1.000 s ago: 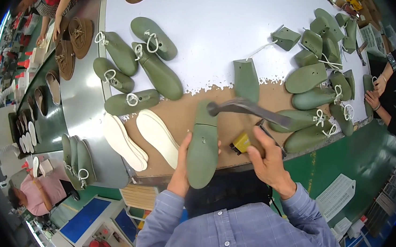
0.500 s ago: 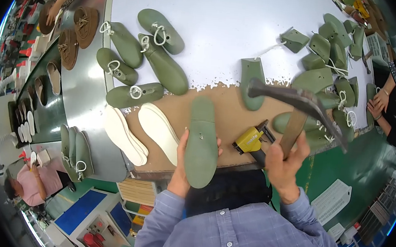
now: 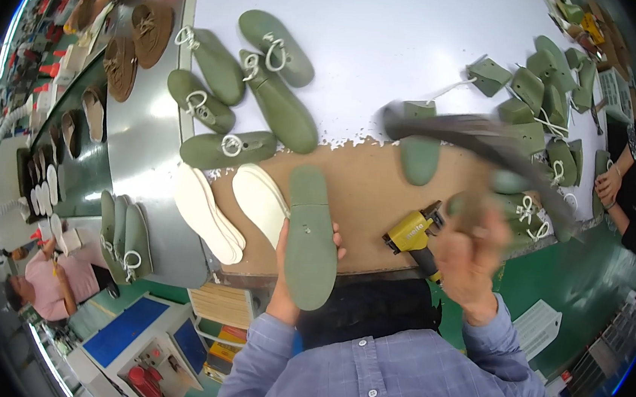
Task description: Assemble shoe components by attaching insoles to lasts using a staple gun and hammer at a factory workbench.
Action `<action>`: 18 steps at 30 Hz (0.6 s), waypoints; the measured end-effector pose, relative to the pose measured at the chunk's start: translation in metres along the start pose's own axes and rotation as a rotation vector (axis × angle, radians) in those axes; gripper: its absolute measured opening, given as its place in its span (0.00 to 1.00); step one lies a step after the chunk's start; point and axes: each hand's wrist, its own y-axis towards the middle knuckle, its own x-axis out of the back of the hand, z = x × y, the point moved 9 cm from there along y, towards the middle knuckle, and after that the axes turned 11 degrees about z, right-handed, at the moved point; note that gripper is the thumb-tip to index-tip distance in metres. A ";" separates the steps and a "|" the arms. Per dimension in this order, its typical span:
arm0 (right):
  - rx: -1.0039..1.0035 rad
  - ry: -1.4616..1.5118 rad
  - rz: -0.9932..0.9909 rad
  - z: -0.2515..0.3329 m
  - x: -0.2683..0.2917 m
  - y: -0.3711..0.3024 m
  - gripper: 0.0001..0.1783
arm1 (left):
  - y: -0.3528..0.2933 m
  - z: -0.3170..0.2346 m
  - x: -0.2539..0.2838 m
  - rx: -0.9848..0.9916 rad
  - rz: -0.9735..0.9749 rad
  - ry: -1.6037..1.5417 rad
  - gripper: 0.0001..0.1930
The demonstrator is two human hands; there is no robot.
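Note:
A green shoe last lies sole up in my left hand, whose fingers wrap round its sides; a small mark shows in the middle of the sole. My right hand grips a hammer by its handle, raised and smeared by motion. Between the two hands rests a yellow staple gun with a dark handle. Pale insoles lie in a stack left of my left hand, and another pale insole pile is partly behind the held last. Beyond the hammer head, one green last lies partly covered.
Several green lasts with white cord loops lie at the table's left. More lasts are heaped at the right. Brown shoes stand on the metal surface at left. Co-workers' hands show at right; a person in pink sits lower left.
The hammer and my right hand have swung and are now blurred. The held last has shifted slightly left and down against the table, while the whole view has moved a little.

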 end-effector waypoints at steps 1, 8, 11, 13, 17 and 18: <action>0.005 0.472 -0.142 -0.005 0.011 -0.017 0.25 | 0.001 0.002 -0.002 0.014 0.028 0.005 0.34; -0.151 0.360 0.405 -0.020 -0.124 -0.036 0.28 | -0.013 0.010 0.017 0.027 -0.240 0.043 0.34; -0.380 0.467 0.541 -0.036 -0.119 -0.038 0.29 | -0.016 -0.001 -0.002 0.001 -0.028 -0.061 0.34; -0.418 0.414 0.501 -0.043 -0.104 -0.036 0.29 | -0.009 -0.003 -0.007 -0.021 0.016 -0.080 0.34; -0.503 0.438 0.342 -0.066 -0.079 -0.043 0.30 | 0.006 -0.008 -0.018 -0.009 0.079 -0.004 0.34; -0.608 0.486 0.334 -0.075 -0.076 -0.050 0.30 | 0.009 -0.013 -0.018 -0.007 0.089 -0.005 0.34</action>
